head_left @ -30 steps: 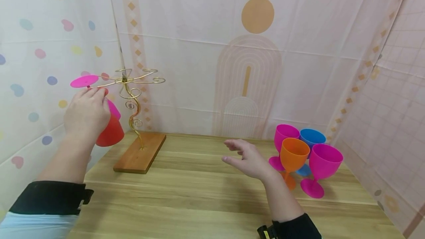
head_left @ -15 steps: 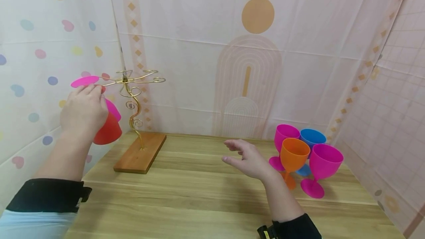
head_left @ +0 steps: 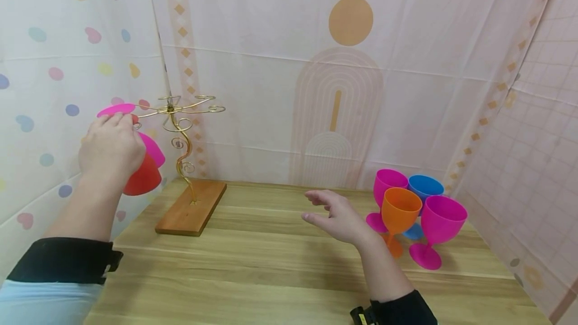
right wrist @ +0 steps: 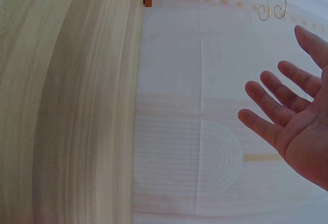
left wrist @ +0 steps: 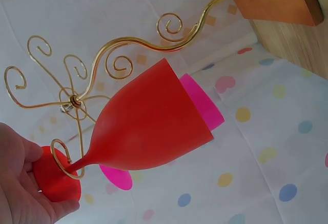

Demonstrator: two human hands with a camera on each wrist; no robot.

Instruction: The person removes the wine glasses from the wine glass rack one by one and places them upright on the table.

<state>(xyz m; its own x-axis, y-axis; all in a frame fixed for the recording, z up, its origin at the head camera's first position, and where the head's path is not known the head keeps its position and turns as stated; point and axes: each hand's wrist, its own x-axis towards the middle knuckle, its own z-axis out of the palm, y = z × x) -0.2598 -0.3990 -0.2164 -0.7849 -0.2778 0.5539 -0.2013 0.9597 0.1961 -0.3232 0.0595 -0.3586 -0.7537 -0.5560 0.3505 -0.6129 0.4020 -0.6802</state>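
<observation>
My left hand (head_left: 110, 144) pinches the round foot of an upside-down red goblet (left wrist: 148, 119) between thumb and fingers. In the left wrist view the goblet's stem passes through a curled wire loop of the gold glass rack (left wrist: 138, 40), with the foot on the outer side of the loop. A magenta goblet (head_left: 152, 149) hangs upside down just behind the red one, partly hidden by it and by my hand. My right hand (head_left: 338, 216) hovers above the table with fingers spread and relaxed, holding nothing.
On the right of the table (head_left: 271, 265) stand two magenta goblets (head_left: 444, 218), an orange goblet (head_left: 400, 209) and a blue goblet (head_left: 425, 187), all upright and close together. The rack's wooden base (head_left: 191, 208) rests at the back left. Patterned curtains enclose the table.
My left hand has shifted slightly left and toward me with the red goblet, whose stem now sits farther out along the rack's arm. The right hand stays still.
</observation>
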